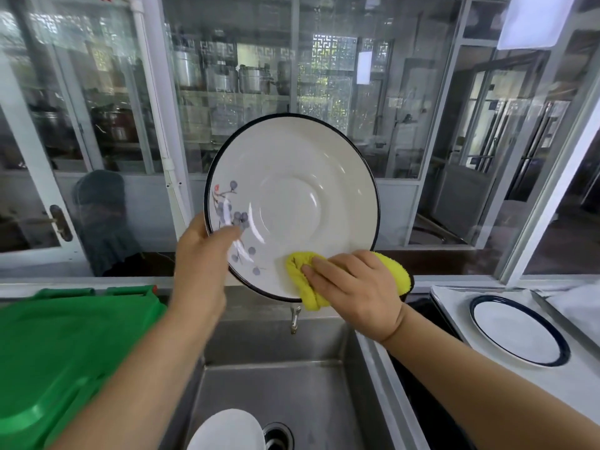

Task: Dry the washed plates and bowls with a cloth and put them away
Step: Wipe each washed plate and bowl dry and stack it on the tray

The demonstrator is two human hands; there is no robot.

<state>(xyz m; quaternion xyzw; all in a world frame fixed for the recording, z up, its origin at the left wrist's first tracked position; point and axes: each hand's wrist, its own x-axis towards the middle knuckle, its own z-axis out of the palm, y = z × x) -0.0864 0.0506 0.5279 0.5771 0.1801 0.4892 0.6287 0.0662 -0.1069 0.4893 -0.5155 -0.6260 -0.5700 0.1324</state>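
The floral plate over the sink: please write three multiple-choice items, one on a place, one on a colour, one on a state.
1. Where does the plain dark-rimmed plate lie?
A. in the sink
B. on the white counter at right
C. on the green lid

2. What colour is the cloth?
A. yellow
B. blue
C. white

3. How is the floral plate held?
A. flat on the counter
B. tilted up, in the air
C. face down in the sink

Answers: 1 B, it rests right of the sink; 2 A, it shows bright yellow under the right hand; 3 B, the left hand grips its rim.
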